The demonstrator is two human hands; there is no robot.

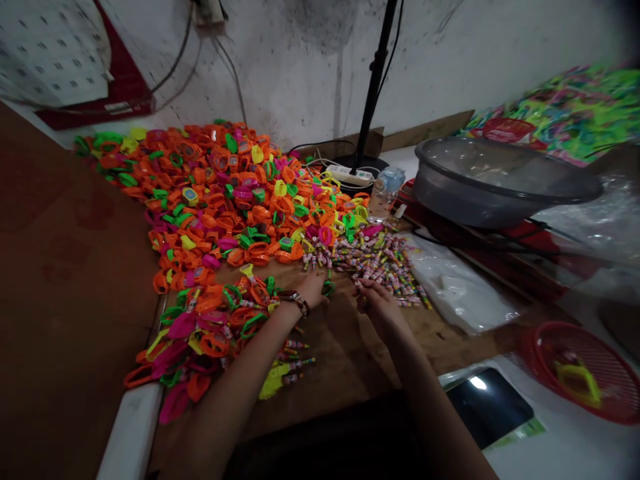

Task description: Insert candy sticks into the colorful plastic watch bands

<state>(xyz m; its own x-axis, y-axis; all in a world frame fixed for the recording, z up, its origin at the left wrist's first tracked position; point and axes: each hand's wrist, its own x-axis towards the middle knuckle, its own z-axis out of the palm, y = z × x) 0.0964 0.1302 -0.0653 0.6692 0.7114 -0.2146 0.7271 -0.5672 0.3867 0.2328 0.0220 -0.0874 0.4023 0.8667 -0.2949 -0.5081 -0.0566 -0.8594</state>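
My left hand [313, 291], wearing a watch at the wrist, is closed at a small green toy watch [329, 288], which shows at its fingertips. The fingers partly hide how it is gripped. To its right, my right hand [376, 301] is closed in a pinch; a pale bit shows at the fingertips, too small to name. Just beyond both hands lies a heap of thin, printed sticks [383, 263] with coloured ends. A big pile of orange, green, pink and yellow toy watches [225, 193] spreads behind and left. More watches with sticks [210, 333] lie beside my left forearm.
A grey plastic basin [465, 207] stands at right, near a clear plastic bag [460, 287]. A phone [490, 407] and a red basket [545, 347] lie front right. A black pole [373, 93], power strip [349, 175] and bottle [387, 190] stand at the back.
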